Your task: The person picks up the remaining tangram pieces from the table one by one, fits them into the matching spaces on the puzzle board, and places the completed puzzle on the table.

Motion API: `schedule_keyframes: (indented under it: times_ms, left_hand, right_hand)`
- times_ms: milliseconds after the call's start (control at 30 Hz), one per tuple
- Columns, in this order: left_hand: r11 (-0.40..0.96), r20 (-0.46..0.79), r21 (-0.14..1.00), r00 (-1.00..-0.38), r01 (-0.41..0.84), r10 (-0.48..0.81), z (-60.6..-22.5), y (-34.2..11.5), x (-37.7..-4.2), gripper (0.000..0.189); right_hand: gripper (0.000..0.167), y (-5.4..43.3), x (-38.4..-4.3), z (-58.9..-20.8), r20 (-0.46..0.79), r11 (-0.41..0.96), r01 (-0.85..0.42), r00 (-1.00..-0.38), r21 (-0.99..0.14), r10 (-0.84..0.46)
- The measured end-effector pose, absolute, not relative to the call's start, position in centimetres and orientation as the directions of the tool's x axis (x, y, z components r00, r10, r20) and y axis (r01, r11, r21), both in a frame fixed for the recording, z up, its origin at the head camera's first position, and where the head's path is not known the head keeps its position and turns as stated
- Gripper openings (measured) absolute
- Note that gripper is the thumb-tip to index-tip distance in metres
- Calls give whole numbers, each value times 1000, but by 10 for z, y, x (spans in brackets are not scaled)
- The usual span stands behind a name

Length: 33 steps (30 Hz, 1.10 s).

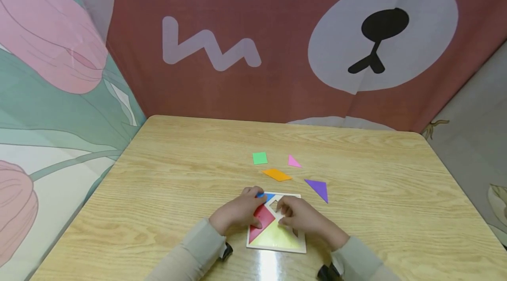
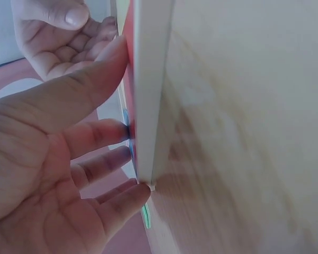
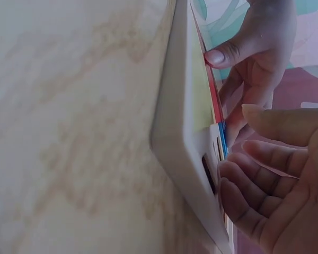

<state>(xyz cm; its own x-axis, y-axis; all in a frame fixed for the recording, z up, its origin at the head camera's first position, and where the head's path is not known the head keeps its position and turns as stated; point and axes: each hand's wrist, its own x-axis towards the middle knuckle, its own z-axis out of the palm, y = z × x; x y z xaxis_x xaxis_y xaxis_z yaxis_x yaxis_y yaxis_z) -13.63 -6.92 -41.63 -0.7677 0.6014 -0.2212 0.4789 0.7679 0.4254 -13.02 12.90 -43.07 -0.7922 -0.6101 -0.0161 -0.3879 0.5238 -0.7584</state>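
Long sleeves, both arms. Left sleeve [image 1: 176,265] pale beige, plain cloth, wide greyish cuff [image 1: 203,239]. Right sleeve [image 1: 374,268] matches, same pale tone, same plain greyish cuff. Small blocky black device [image 1: 227,252] at left cuff, another black device [image 1: 327,273] at right. Left grip [image 1: 243,210] and right grip [image 1: 303,217] bare human hands; left thumbnail [image 3: 215,57] short, rounded.

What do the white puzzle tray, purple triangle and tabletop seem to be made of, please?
White puzzle tray: perhaps plastic or painted wood, matte; its edge looks smooth and grainless. Purple triangle: possibly likewise, matte, its colour being even. Tabletop: varnished wood or wood-look laminate; grain shows, and a bright reflection suggests gloss.
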Motion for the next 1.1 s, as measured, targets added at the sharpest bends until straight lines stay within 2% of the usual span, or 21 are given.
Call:
schedule_keyframes:
  times_ms: [367, 700, 1000, 1100]
  left_hand:
    - [770, -217, 410, -768, 489, 603, -417, -68, -137, 65]
    - [769, -218, 417, -768, 484, 602, -417, -68, -135, 65]
    - [773, -221, 401, -768, 491, 601, -420, -69, -136, 66]
    - [771, -217, 402, -766, 495, 605, -421, -69, -137, 66]
  right_hand:
    - [18, 133, -139, -437, 31, 490, -350, -837, -799, -547]
    - [14, 134, -144, -436, -1, 486, -270, -874, -831, -487]
    - [14, 135, -147, -423, -3, 465, -245, -883, -851, -470]
    - [12, 131, -141, -408, -13, 477, -236, -887, -847, -462]
